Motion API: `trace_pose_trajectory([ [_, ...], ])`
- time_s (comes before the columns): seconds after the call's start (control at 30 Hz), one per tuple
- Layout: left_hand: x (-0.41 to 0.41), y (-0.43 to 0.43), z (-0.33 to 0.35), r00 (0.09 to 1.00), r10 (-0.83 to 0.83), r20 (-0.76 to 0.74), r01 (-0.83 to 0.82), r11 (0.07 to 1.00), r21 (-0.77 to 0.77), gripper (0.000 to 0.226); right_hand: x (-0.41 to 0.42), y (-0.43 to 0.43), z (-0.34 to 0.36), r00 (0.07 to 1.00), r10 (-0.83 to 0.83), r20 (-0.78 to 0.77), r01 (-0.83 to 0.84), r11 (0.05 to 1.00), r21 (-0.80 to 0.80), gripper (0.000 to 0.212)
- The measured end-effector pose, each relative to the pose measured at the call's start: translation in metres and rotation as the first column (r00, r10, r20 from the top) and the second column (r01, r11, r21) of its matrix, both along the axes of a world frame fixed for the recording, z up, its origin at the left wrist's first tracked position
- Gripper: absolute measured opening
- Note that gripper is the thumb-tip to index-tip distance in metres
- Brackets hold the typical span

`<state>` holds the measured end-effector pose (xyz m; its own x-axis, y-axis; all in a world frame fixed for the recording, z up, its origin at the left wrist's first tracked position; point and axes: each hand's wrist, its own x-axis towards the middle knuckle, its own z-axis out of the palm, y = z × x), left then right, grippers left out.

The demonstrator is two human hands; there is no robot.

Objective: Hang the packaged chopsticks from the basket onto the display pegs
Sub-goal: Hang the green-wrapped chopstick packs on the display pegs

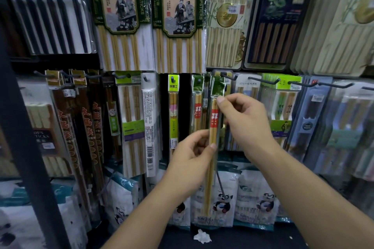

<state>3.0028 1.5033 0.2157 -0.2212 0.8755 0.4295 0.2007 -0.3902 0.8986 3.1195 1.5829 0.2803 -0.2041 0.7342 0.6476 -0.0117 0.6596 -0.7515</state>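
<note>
Two large hot-pot packs (119, 16) hang side by side at the top. Below, two hands hold one narrow chopstick pack (214, 121) upright before the pegs (263, 81). The left hand (190, 163) pinches its middle, and the right hand (244, 123) pinches just below its green header. One matching pack (197, 107) hangs just left.
</note>
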Motion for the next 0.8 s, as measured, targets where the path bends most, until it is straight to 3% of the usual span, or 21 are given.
trace_pose_trajectory([
  [0.2,0.002,0.021,0.015,0.996,0.071,-0.058,-0.069,0.997,0.040,0.025,-0.005,0.016,0.021,0.993,-0.064,-0.097,0.056,0.995,-0.087,0.037],
  [0.4,0.002,0.034,0.009,0.975,0.131,-0.177,-0.128,0.991,0.028,0.013,-0.012,0.026,0.025,0.988,-0.141,-0.060,0.141,0.990,-0.010,0.046],
  [0.57,0.000,0.035,0.002,0.953,0.173,-0.247,-0.171,0.985,0.030,0.016,-0.012,0.031,0.019,0.980,-0.199,-0.023,0.200,0.979,0.049,0.045],
  [0.7,0.000,0.037,0.000,0.956,0.164,-0.243,-0.165,0.986,0.015,0.014,-0.014,0.035,0.019,0.976,-0.214,-0.047,0.215,0.977,0.007,0.029],
  [0.8,-0.001,0.038,0.000,0.953,0.166,-0.253,-0.165,0.986,0.024,0.011,-0.015,0.039,0.021,0.973,-0.221,-0.059,0.221,0.975,-0.005,0.028],
])
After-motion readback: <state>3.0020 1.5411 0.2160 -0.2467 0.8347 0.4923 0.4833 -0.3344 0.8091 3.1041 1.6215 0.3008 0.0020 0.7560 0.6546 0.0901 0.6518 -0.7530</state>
